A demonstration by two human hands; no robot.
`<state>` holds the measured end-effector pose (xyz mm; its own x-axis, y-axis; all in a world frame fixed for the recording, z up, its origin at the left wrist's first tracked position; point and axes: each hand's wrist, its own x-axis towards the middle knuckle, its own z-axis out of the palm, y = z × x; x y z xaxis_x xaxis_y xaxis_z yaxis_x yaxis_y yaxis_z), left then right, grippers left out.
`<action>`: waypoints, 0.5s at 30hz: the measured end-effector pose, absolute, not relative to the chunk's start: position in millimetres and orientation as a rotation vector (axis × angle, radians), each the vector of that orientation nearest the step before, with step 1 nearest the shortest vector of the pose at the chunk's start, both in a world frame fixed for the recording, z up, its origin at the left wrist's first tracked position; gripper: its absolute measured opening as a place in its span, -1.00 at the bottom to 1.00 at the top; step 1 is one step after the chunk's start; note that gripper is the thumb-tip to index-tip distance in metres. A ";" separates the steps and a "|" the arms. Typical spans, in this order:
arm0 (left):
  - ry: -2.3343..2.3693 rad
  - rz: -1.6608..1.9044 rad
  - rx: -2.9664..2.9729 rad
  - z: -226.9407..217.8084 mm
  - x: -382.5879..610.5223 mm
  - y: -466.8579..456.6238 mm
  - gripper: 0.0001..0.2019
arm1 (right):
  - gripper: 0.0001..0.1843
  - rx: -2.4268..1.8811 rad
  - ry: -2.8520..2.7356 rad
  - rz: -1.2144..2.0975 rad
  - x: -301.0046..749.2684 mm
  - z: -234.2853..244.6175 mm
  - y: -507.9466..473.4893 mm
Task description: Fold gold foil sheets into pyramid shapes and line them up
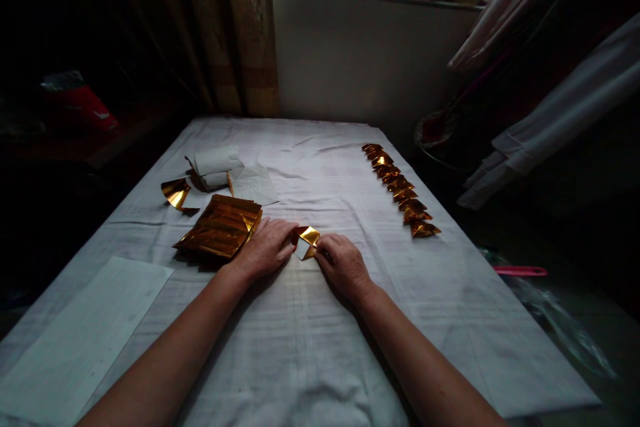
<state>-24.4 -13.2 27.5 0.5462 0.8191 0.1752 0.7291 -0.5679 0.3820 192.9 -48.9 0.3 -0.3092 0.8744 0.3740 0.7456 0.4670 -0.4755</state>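
Note:
Both my hands rest on a table under a white cloth [310,347] and press on one small gold foil sheet [307,239], partly folded with its white back showing. My left hand [265,250] pinches its left edge with fingers closed. My right hand [343,263] holds its right edge, fingers curled. A stack of flat gold foil sheets [220,227] lies just left of my left hand. A row of several folded gold pieces [400,190] runs along the right side of the table.
A curled gold scrap [176,192] and white paper wrappers [220,168] lie at the far left. A white sheet [75,340] covers the near left corner. A curtain [240,33] and a wall below a window stand behind; hanging cloths [550,120] are on the right.

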 end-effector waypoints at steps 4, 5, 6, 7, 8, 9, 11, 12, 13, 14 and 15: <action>1.191 0.509 2.533 22.2 -31.5 -15.4 -0.55 | -0.87 -1.207 -2.170 0.204 198.3 -5.8 -51.4; 1.173 0.525 2.538 19.4 -33.8 -16.0 -0.55 | -0.86 -1.177 -2.182 0.178 199.6 -6.2 -52.5; 1.160 0.542 2.544 16.7 -36.0 -16.6 -0.57 | -0.85 -1.152 -2.196 0.160 200.7 -6.0 -53.8; 1.143 0.559 2.548 14.3 -37.9 -17.0 -0.60 | -0.83 -1.130 -2.210 0.154 201.6 -5.1 -55.0; 1.128 0.576 2.550 12.5 -39.3 -17.2 -0.64 | -0.80 -1.114 -2.225 0.162 202.2 -3.7 -56.1; 1.116 0.589 2.549 11.5 -40.0 -17.4 -0.67 | -0.78 -1.104 -2.236 0.178 202.5 -2.0 -57.0; 1.117 0.608 2.542 12.0 -38.9 -17.8 -0.72 | -0.76 -1.103 -2.244 0.217 202.6 1.5 -58.0; 1.132 0.610 2.537 13.2 -37.2 -18.2 -0.75 | -0.75 -1.105 -2.246 0.235 202.6 2.9 -58.2; 1.153 0.609 2.531 14.8 -34.9 -18.8 -0.77 | -0.74 -1.106 -2.247 0.249 202.5 3.9 -58.1; 1.181 0.608 2.522 16.3 -32.1 -19.6 -0.80 | -0.74 -1.105 -2.247 0.259 202.6 4.5 -57.9; 1.214 0.612 2.509 17.7 -29.2 -20.6 -0.83 | -0.74 -1.103 -2.248 0.266 202.7 4.7 -57.5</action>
<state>-29.2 -20.6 17.7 0.5554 0.7935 0.2487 0.6716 -0.6044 0.4285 202.7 -57.5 4.7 -0.4644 0.7700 0.4374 0.6465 0.6324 -0.4267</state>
